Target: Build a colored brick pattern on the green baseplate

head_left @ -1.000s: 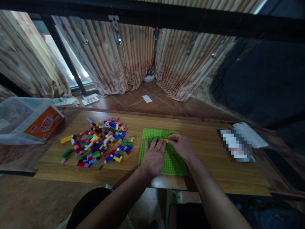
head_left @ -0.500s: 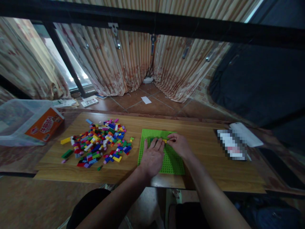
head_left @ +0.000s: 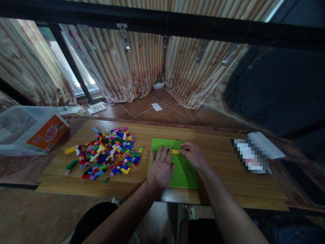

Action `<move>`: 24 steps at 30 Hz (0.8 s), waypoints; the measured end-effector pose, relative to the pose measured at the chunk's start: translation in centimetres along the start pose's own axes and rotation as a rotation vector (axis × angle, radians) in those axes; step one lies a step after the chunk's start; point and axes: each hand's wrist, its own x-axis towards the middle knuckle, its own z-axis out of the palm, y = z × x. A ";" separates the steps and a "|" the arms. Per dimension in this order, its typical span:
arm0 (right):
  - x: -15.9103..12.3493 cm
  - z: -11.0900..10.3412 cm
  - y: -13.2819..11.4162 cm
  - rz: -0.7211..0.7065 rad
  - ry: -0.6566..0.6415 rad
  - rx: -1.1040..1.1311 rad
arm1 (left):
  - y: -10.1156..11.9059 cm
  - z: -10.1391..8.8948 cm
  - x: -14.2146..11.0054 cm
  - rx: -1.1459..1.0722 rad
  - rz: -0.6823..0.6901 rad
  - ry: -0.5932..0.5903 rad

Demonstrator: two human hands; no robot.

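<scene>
A green studded baseplate [head_left: 184, 174] lies on the wooden table in front of me. My left hand [head_left: 160, 166] rests palm down across its left part, fingers stretched forward and a little apart, holding nothing. Just right of those fingertips a yellow brick [head_left: 175, 151] sits on the plate's upper half. At the brick's right end, the thumb and bent fingers of my right hand [head_left: 191, 154] close in a pinch. The fingertips partly cover that end. Something dark beside the left fingertips is mostly hidden.
Left of the baseplate spreads a pile of loose coloured bricks [head_left: 101, 157]. A clear plastic box [head_left: 25, 130] with an orange label stands at the far left. A blurred-out flat item [head_left: 250, 156] and a white object [head_left: 266, 145] lie to the right on the wooden table [head_left: 220, 183].
My left fingers have drawn back slightly from the yellow brick, so more of it shows. My right hand stays at its right end. The whole view has shifted a little.
</scene>
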 end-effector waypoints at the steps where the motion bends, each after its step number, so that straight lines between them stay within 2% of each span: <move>1: 0.0 0.0 0.0 0.001 0.003 -0.003 | 0.1 0.0 0.0 0.003 -0.002 -0.004; 12: 0.0 0.2 -0.2 -0.016 0.045 -0.051 | 0.5 0.0 0.3 0.044 0.006 0.001; 24: 0.0 0.6 -0.6 -0.012 0.058 -0.124 | 1.1 -0.3 0.9 0.063 -0.037 -0.072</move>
